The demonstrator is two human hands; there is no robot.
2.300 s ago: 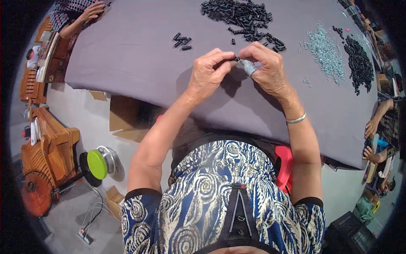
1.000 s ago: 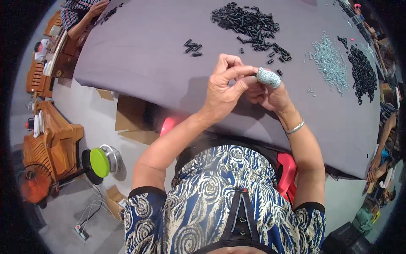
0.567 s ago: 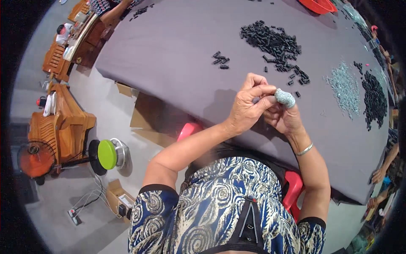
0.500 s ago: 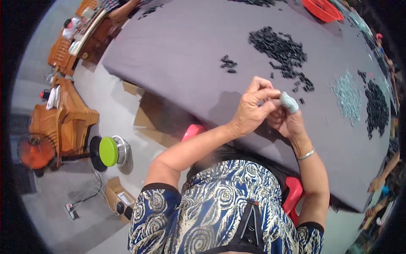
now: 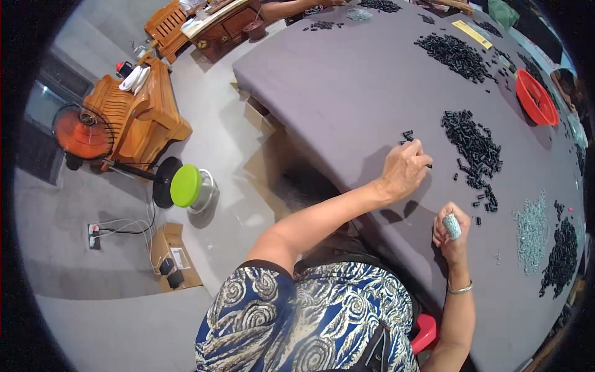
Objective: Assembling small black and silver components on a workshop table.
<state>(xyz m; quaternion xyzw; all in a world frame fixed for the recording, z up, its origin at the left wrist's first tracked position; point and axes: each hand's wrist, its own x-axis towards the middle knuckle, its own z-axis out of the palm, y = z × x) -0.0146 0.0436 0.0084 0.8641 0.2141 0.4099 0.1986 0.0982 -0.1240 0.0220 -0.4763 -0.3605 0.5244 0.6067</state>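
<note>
My left hand (image 5: pixel 404 170) hovers over the table with its fingers pinched round a small black cylindrical piece (image 5: pixel 429 165). A few similar black pieces (image 5: pixel 406 134) lie just beyond its knuckles. Lower and to the right, my right hand (image 5: pixel 449 239) is closed, the thumb uppermost. A pale green-white wrapping (image 5: pixel 452 227) covers that thumb. Whatever the curled fingers of this hand hold is hidden. A large pile of black pieces (image 5: pixel 472 149) spreads to the right of my left hand, and a pile of pale, glassy bits (image 5: pixel 532 232) lies farther right.
The grey cloth-covered table (image 5: pixel 322 93) carries more black piles (image 5: pixel 561 254), a red basket (image 5: pixel 537 98) and a yellow strip (image 5: pixel 472 35). Another person's arm (image 5: pixel 291 8) reaches over the far edge. A green-topped stool (image 5: pixel 186 186) and a fan (image 5: pixel 83 129) stand left.
My hands were together at the wrapped thumb; now they are apart. My left hand has gone out to the small black group and holds a piece. The view has shifted.
</note>
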